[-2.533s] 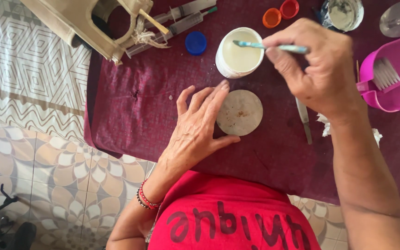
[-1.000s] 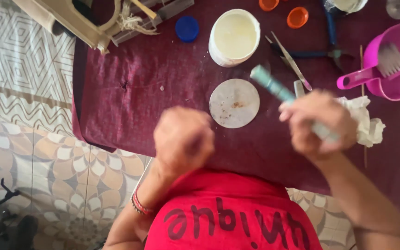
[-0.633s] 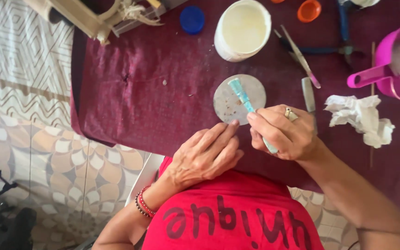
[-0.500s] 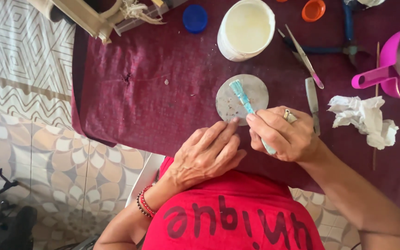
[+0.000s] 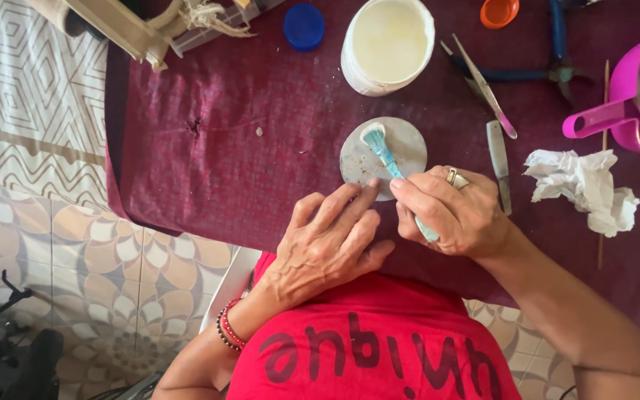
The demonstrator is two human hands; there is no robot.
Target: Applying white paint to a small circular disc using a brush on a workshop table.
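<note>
Near the middle of the frame, a small round grey disc lies flat on the dark maroon tablecloth. The right hand is closed around the handle of a pale teal brush, pinching it low between thumb and fingers so the bristle end rests on the disc's upper left part. The left hand holds nothing; it lies palm down with fingers spread, the longest fingertips reaching the disc's lower edge, seemingly to keep it from sliding under the brush, though whether they actually press on it is hard to tell.

Just above the disc stands an open white tub of creamy stuff, close enough for dipping. To the right lie a slim tool with a pink tip and a crumpled white tissue, handy for wiping. A pink scoop sits at the right edge, a blue cap at the upper left.
</note>
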